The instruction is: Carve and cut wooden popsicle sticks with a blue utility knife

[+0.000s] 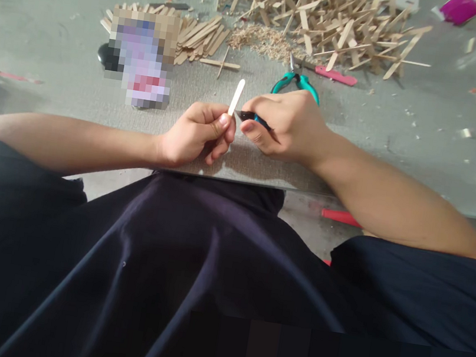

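My left hand (200,134) is closed around the lower end of a pale wooden stick (236,96), which stands nearly upright above my fingers. My right hand (284,123) is closed on a small dark-tipped cutting tool (247,116) with a blue body, its tip pointing left at the base of the stick. Both hands rest at the near edge of the grey mat (360,137).
Teal-handled pliers (298,82) lie just behind my right hand. A big heap of glued stick crosses (328,19) sits at the back, with sawdust (262,42), a stack of flat sticks (201,36), a pink cutter (336,75) and a blurred box (142,60).
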`<state>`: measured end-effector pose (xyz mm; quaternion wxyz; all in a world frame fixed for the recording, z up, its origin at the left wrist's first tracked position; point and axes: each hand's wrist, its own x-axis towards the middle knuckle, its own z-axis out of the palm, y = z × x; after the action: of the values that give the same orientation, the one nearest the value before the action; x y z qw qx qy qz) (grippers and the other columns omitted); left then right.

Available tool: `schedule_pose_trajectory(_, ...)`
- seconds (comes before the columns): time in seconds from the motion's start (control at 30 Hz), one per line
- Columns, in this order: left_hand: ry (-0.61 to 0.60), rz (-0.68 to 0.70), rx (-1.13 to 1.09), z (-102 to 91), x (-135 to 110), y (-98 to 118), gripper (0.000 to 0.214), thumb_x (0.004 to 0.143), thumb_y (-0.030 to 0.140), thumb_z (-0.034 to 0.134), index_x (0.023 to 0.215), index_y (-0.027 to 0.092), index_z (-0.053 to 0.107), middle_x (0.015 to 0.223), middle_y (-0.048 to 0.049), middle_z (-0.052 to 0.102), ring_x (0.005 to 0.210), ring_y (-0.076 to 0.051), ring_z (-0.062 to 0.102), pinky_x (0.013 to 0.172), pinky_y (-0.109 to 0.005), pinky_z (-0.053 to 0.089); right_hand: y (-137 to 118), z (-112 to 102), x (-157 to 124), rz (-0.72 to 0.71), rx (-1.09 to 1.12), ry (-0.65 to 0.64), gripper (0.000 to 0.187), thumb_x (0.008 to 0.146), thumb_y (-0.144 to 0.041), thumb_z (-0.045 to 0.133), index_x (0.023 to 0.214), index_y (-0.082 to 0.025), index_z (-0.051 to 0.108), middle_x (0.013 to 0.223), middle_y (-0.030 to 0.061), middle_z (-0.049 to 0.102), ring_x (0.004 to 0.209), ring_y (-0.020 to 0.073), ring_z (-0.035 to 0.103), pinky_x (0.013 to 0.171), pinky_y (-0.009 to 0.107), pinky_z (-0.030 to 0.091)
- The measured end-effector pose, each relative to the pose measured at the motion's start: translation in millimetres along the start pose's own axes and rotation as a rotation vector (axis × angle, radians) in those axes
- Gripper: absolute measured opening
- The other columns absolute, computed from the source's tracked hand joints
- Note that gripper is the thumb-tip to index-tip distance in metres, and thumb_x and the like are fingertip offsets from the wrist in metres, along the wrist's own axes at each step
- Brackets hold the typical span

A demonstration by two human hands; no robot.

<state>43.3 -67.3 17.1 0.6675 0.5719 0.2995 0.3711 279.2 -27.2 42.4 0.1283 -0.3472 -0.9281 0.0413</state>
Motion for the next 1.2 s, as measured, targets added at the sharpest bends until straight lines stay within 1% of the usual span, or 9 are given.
schedule_pose_trajectory(0.1, 0.002, -0.014, 0.009, -0.5, 0, 0, 0.047, 0.115, 0.049, 0.066, 0.079, 0.020, 0.061, 0.051, 0.0041, 0.054, 0.040, -0.008, 0.049, 0.043, -0.019, 0.038, -3, -4, 0, -0.031, 0.001, -0.002, 0.105, 0.109, -0.091, -0.003, 0.111, -0.018, 0.073, 0.093, 0.0167, 0.073, 0.084, 0.0293, 0.068, 0.073, 0.044, 0.043)
schedule_pose_trajectory(0.27, -0.015, -0.001, -0.007, -0.6, 0, -1, 0.048, 0.112, 0.055, 0.072, 0.080, 0.021, 0.061, 0.050, 0.0049, 0.053, 0.039, -0.008, 0.048, 0.043, -0.020, 0.037, -1, -4, 0, -0.032, 0.016, 0.009, 0.099, 0.110, -0.092, 0.004, 0.107, -0.020, 0.072, 0.092, 0.0149, 0.071, 0.082, 0.0275, 0.064, 0.073, 0.042, 0.042)
schedule_pose_trajectory(0.43, -0.108, 0.017, -0.015, -4.0, 2, -1, 0.050, 0.105, 0.061, 0.081, 0.081, 0.021, 0.061, 0.050, 0.0057, 0.054, 0.038, -0.007, 0.044, 0.041, -0.020, 0.034, 8, 3, 1, -0.156, 0.077, 0.060, 0.093, 0.113, -0.088, 0.002, 0.099, -0.021, 0.066, 0.078, 0.0071, 0.060, 0.071, 0.0233, 0.056, 0.067, 0.038, 0.037)
schedule_pose_trajectory(0.6, -0.188, 0.021, 0.040, -9.0, 1, -3, 0.064, 0.096, 0.080, 0.084, 0.080, 0.022, 0.062, 0.049, 0.0056, 0.055, 0.037, -0.007, 0.040, 0.038, -0.021, 0.030, 9, 4, -2, -0.207, 0.147, -0.023, 0.078, 0.119, -0.078, 0.011, 0.098, -0.024, 0.064, 0.076, 0.0057, 0.060, 0.069, 0.0234, 0.058, 0.067, 0.039, 0.038)
schedule_pose_trajectory(0.7, -0.197, 0.052, 0.096, -9.1, 0, -5, 0.066, 0.097, 0.083, 0.080, 0.078, 0.022, 0.062, 0.048, 0.0049, 0.053, 0.037, -0.007, 0.038, 0.037, -0.022, 0.027, 4, 2, -4, -0.198, 0.160, -0.081, 0.072, 0.120, -0.072, 0.017, 0.100, -0.024, 0.065, 0.079, 0.0065, 0.063, 0.069, 0.0241, 0.058, 0.068, 0.040, 0.039)
schedule_pose_trajectory(0.8, -0.189, 0.100, 0.172, -9.1, 1, -7, 0.063, 0.101, 0.077, 0.078, 0.074, 0.023, 0.062, 0.048, 0.0037, 0.052, 0.040, -0.008, 0.041, 0.039, -0.023, 0.029, 2, 1, -4, -0.184, 0.190, -0.123, 0.066, 0.121, -0.070, 0.021, 0.100, -0.025, 0.065, 0.083, 0.0075, 0.065, 0.071, 0.0246, 0.059, 0.070, 0.041, 0.039)
schedule_pose_trajectory(0.9, -0.128, 0.140, 0.247, -10.7, 4, -7, 0.057, 0.107, 0.066, 0.075, 0.071, 0.024, 0.061, 0.050, 0.0027, 0.052, 0.043, -0.009, 0.045, 0.043, -0.023, 0.035, 2, 3, -1, -0.172, 0.213, -0.118, 0.063, 0.121, -0.069, 0.024, 0.095, -0.025, 0.061, 0.082, 0.0072, 0.064, 0.072, 0.0245, 0.058, 0.071, 0.041, 0.039)
schedule_pose_trajectory(1.07, 0.013, 0.111, 0.378, -13.0, 15, -5, 0.047, 0.115, 0.037, 0.065, 0.070, 0.023, 0.059, 0.050, 0.0034, 0.052, 0.046, -0.009, 0.046, 0.047, -0.020, 0.040, 3, 4, 8, -0.114, 0.324, -0.046, 0.065, 0.120, -0.076, 0.030, 0.080, -0.027, 0.044, 0.072, 0.0023, 0.053, 0.066, 0.0187, 0.045, 0.069, 0.039, 0.033)
schedule_pose_trajectory(1.2, 0.097, 0.046, 0.371, -4.9, 19, 1, 0.046, 0.118, 0.025, 0.058, 0.072, 0.023, 0.056, 0.049, 0.0047, 0.052, 0.044, -0.008, 0.044, 0.047, -0.017, 0.037, 5, -1, 13, -0.023, 0.448, -0.078, 0.068, 0.117, -0.080, 0.035, 0.077, -0.026, 0.047, 0.071, 0.0015, 0.053, 0.064, 0.0177, 0.046, 0.068, 0.039, 0.036)
